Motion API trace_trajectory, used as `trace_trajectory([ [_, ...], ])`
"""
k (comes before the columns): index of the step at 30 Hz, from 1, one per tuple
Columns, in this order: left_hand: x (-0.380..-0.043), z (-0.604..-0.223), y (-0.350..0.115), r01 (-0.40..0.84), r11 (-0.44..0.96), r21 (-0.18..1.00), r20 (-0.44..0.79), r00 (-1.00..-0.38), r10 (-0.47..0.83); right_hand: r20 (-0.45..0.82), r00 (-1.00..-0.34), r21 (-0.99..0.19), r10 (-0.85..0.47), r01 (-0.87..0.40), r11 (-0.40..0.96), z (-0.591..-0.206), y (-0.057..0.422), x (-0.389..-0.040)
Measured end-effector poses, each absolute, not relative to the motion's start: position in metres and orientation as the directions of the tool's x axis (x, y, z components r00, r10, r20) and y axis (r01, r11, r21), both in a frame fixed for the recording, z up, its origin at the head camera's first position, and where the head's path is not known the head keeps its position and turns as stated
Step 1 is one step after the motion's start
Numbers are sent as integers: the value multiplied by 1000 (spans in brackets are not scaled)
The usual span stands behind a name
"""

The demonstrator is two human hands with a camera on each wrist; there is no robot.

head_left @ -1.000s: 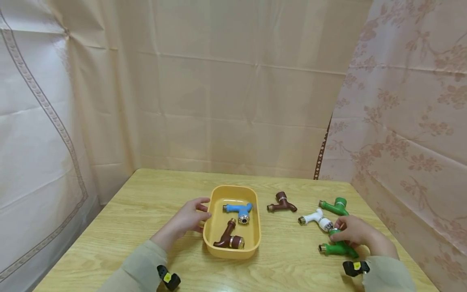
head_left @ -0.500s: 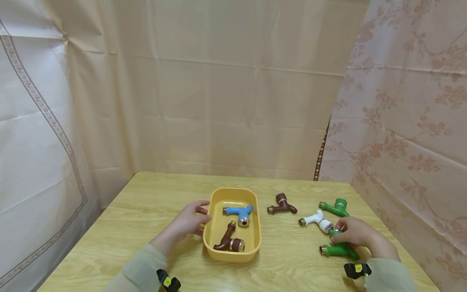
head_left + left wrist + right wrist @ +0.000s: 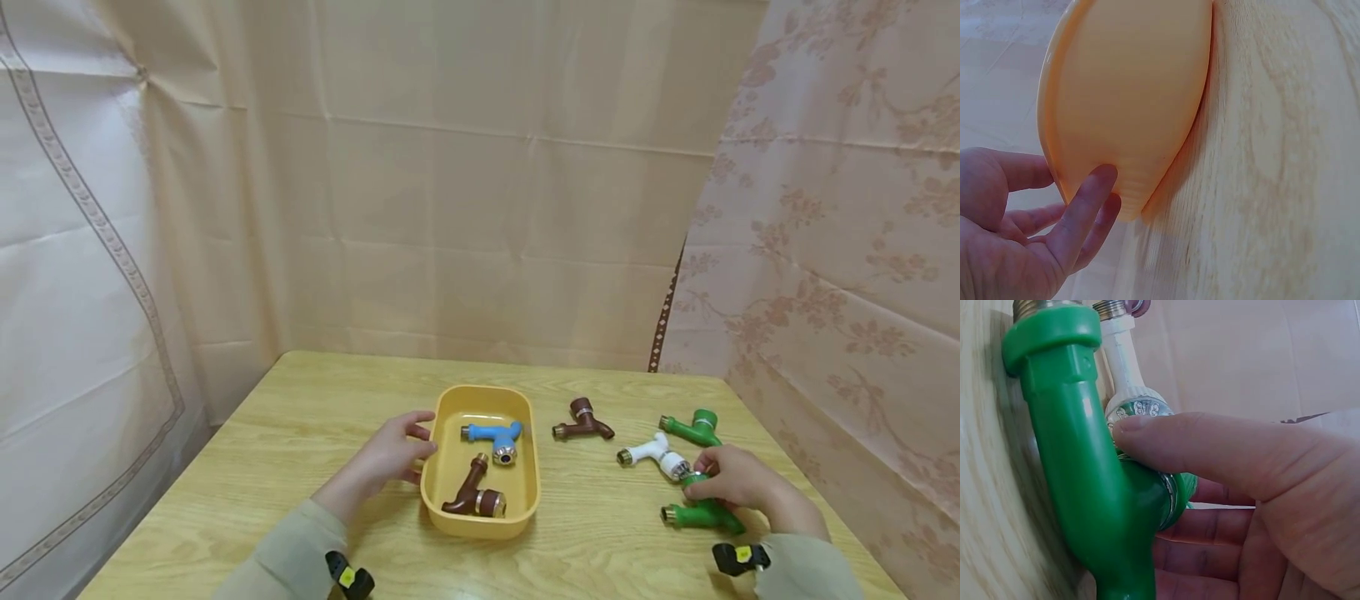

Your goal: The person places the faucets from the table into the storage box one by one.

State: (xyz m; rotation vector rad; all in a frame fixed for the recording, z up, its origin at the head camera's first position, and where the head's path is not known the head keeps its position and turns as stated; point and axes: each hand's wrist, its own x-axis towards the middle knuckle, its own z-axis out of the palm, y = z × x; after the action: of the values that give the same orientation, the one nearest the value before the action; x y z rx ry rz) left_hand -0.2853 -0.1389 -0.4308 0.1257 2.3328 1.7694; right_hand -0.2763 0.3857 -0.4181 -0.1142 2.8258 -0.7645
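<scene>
My right hand pinches the handle end of the nearest green tap, which lies on the wooden table. In the right wrist view the thumb lies over that handle, with the other fingers behind it. A white tap has its handle end close beside these fingertips. At the left, my left hand touches the outside of a yellow plastic tray, its fingers fairly straight against the wall. Inside the tray lie a blue tap and a brown tap.
Another brown tap lies on the table to the right of the tray. Farther back on the right is a second green tap. Cloth curtains hang behind the table and along both sides.
Both hands keep nearly the same places, and the right fingers stay on the green tap's handle. The whole view shifts slightly as the head moves.
</scene>
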Motion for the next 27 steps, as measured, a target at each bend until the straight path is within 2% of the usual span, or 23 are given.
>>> trace_trajectory([
  [13, -283, -429, -138, -51, 278, 959, -108, -975, 193, -133, -984, -513, -115, -31, 858, -417, 394, -278],
  [24, -282, -427, -138, -48, 275, 960, -106, -974, 201, -108, -991, -469, -81, -22, 883, -405, 398, -276],
  [27, -281, -426, -138, -49, 270, 962, -106, -974, 201, -70, -993, -439, -93, -53, 897, -401, 400, -276],
])
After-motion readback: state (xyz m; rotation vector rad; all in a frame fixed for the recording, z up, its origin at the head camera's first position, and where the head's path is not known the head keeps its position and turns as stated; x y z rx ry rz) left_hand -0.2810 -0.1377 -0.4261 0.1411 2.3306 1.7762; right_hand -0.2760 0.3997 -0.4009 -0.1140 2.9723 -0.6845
